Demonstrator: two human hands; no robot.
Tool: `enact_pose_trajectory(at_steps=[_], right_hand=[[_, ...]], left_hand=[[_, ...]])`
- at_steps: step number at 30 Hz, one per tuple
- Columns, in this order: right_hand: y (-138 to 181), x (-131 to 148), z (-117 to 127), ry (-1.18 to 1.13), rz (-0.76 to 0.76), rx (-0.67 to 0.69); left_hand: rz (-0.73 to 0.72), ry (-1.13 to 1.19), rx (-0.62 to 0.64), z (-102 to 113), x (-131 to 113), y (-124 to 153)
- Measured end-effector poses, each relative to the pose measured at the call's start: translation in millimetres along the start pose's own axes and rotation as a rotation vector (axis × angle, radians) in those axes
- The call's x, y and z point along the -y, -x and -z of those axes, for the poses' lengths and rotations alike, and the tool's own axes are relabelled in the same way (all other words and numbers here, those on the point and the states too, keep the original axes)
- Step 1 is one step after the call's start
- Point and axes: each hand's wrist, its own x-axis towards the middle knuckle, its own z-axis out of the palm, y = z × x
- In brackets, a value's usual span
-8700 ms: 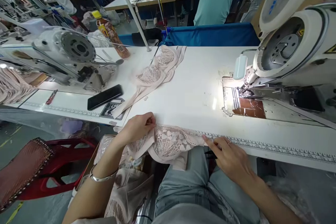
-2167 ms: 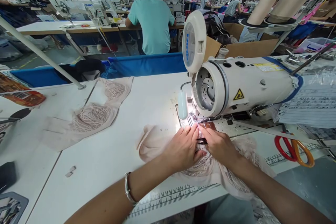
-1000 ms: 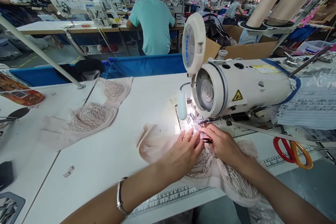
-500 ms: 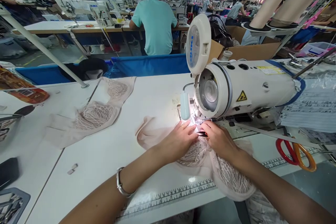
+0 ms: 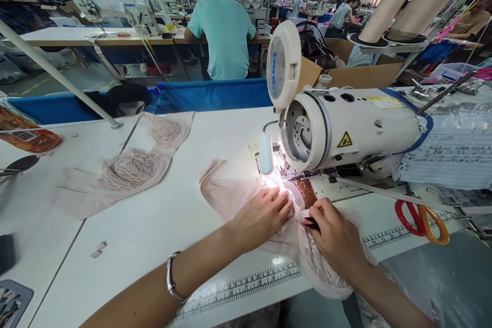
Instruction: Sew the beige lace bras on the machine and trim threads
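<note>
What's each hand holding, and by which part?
Right hand pinches the garment between its cups, also holding something black; left hand rests on the garment, grip unclear.

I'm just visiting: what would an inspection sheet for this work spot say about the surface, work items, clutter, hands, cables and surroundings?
Surface: white tabletop, ruler markings along its near edge.
Work items: pale lace garment at the lit sewing machine; similar lace piece lying to the left.
Clutter: bottle at far left, two small pale bits, red-and-orange-handled scissors at right.
Hands: left hand rests on the garment; right hand holds a small dark object by the fabric.
Cables: short thin cable above a pale oblong fitting.
Surroundings: person in a teal shirt, back to the camera; blue cloth behind the tabletop; open cardboard box.
</note>
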Motion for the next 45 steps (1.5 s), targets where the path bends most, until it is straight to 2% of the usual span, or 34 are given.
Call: enact_pose_trajectory(at_steps=[2,4,6,9,11,13,18,23,30,34,39,45], right_hand=[[-1,-4,-5,-0.015,0.111,-0.07],[-9,-13,-7,-0.017,0.228,-0.128],[-20,-23,-6,-0.002,0.231,-0.116],[-37,-34,2,-0.045,0.126,0.094],[-45,-36,6,-0.057,0.12,0.271],[-51,-33,9,0.004,0.129,0.392],[-60,-26,4,0.095,0.099,0.503],[-66,-28,-1,0.06,0.108,0.495],[-66,-32,-4,0.002,0.168,0.371],[-66,-38,-11,-0.044,0.156,0.373],[-64,-47,-21,-0.167,0.212,0.347],[-69,-46,-20,-0.245,0.205,0.338]], left_hand=[[0.042,0.048,-0.029,-1,2,1],[0.025,0.078,-0.043,-2,5,1],[-0.003,0.12,-0.034,-2,8,0],[0.034,0.212,-0.02,-1,10,-2],[0.046,0.232,-0.054,-1,11,-2],[0.023,0.218,-0.094,-1,10,-2],[0.029,0.183,-0.114,-2,11,-1],[0.064,0.152,-0.066,-1,13,2],[0.095,0.14,-0.059,0,17,3],[0.12,0.16,-0.039,0,19,3],[0.134,0.158,-0.047,-1,19,5],[0.134,0.136,-0.057,-2,20,5]])
